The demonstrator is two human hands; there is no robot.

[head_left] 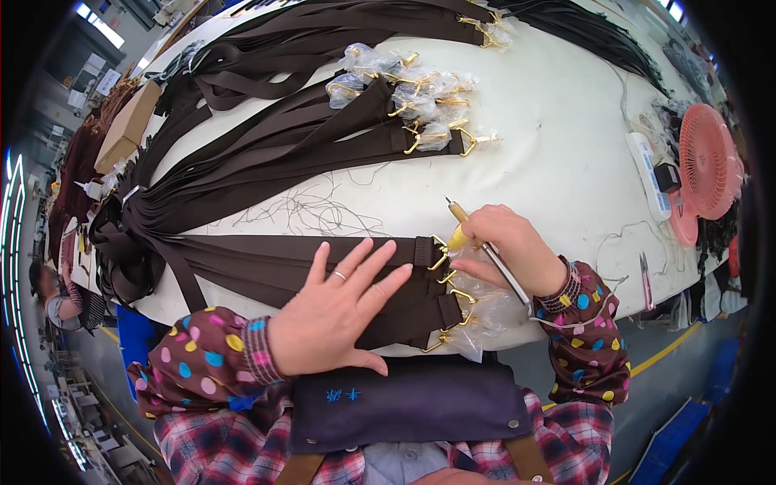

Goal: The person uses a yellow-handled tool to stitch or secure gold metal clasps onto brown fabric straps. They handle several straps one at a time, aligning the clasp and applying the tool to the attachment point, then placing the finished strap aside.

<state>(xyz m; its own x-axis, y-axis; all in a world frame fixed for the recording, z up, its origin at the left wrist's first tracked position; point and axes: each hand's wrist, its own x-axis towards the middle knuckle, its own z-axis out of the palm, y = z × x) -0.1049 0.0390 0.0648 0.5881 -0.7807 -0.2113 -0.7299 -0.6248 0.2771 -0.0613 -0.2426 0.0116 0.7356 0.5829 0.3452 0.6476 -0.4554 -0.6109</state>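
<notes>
My left hand [327,317], fingers spread and a ring on one, lies flat on a bundle of dark brown straps [255,257]. Gold metal hooks [439,257] are fixed to the right ends of these straps, some wrapped in clear plastic [477,323]. Beside those ends, my right hand [517,242] grips a yellow pen-shaped tool [458,236] with a thin dark tip. The tip points away from me, above the white table [558,178]. A pale cord [566,325] runs from the tool's back end along my right sleeve.
More strap bundles [283,153] lie farther back, their hooks in plastic. Loose threads [323,212] are scattered between bundles. On the right are a white power strip [649,178], a pink fan [710,153] and small scissors [646,283]. A cardboard box [128,128] stands at the left.
</notes>
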